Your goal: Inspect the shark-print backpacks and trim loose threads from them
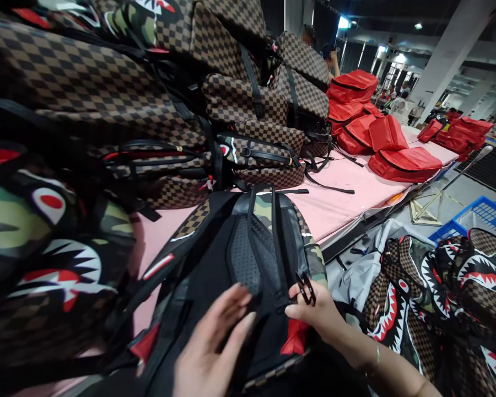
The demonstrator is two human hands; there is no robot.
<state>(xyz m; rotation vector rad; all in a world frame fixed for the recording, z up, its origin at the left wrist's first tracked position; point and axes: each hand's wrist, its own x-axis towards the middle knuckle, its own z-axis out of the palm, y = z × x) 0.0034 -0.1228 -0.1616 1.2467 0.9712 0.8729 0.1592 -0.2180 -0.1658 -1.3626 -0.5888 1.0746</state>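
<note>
A black backpack (215,264) lies with its padded back panel and straps facing up, edged with checkered and camouflage fabric. Over its lower middle hovers my left hand (219,342), fingers apart and somewhat blurred, holding nothing. My right hand (314,309) is at the pack's right side, closed on a small black clip (306,288) with prongs sticking up. Just beneath my right hand, a piece of red fabric (294,335) shows on the backpack.
Checkered bags (248,99) are piled behind, and a shark-face bag (58,264) stands close at left. Red bags (405,164) lie on the pink table (330,207). More shark-print bags (409,286) and a blue crate (488,215) are at right. People are in the background.
</note>
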